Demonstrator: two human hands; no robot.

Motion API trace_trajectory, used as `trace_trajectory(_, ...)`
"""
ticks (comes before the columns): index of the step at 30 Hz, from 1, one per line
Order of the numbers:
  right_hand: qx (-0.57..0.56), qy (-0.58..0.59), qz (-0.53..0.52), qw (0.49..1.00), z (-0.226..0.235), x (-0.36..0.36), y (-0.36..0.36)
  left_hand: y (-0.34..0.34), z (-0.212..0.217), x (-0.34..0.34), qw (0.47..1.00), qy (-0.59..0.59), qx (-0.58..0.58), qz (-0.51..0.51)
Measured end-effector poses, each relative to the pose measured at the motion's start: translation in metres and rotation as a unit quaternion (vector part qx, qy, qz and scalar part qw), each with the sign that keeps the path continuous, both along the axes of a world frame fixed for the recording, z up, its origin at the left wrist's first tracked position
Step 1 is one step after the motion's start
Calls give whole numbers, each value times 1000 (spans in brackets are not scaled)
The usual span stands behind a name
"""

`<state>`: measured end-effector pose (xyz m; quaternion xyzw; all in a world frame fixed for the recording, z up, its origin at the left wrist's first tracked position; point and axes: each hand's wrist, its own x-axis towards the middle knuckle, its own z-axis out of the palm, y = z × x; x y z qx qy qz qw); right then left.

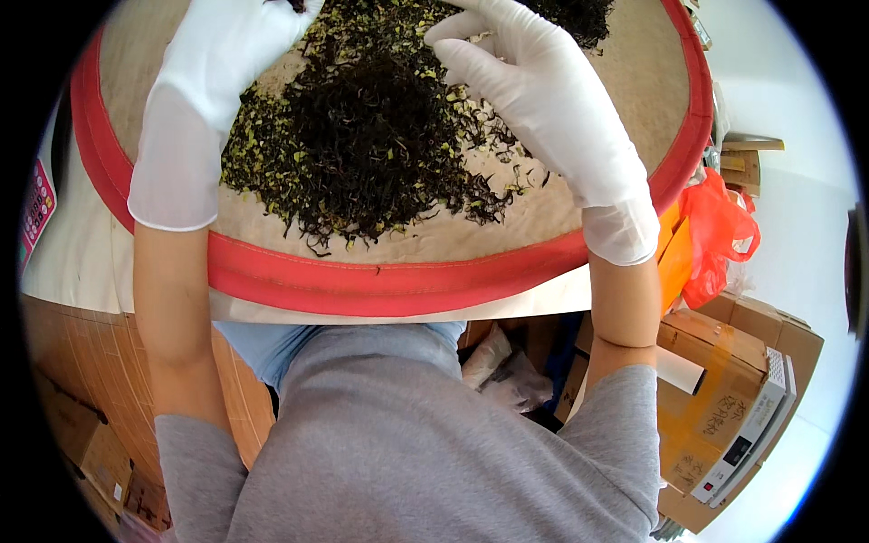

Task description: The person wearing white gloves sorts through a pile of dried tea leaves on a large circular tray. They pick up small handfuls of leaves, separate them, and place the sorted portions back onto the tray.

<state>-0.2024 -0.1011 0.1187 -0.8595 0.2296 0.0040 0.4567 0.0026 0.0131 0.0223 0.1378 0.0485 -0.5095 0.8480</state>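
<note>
A large round woven tray with a red cloth rim (389,281) lies in front of me. On it sits a pile of dark dried tea leaves (371,136) mixed with small yellow-green bits. My left hand (226,63), in a white glove, rests on the pile's upper left edge, fingertips cut off by the frame's top. My right hand (525,81), also gloved, hovers over the pile's right side with fingers bent and thumb close to forefinger. Whether a leaf is pinched there is too small to tell.
The tray rests on a white table (81,253). Cardboard boxes (724,362) and a white device (751,425) stand low at the right. Orange plastic bags (715,226) hang beside the tray. Brown floor tiles (81,362) show at the left.
</note>
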Motion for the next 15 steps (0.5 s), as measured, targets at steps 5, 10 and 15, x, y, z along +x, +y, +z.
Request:
trace_trajectory(5, -216, -120, 87, 965, -69, -19, 6, -2, -4, 5, 1000, 30, 6, -8)
trace_trajectory(10, -411, -49, 216, 884, -71, -38, 52, -2, -11, 6, 998, 37, -13, -52)
trace_trajectory(15, -341, 27, 231, 911, -51, -69, 51, -2, -11, 6, 998, 45, 26, -24)
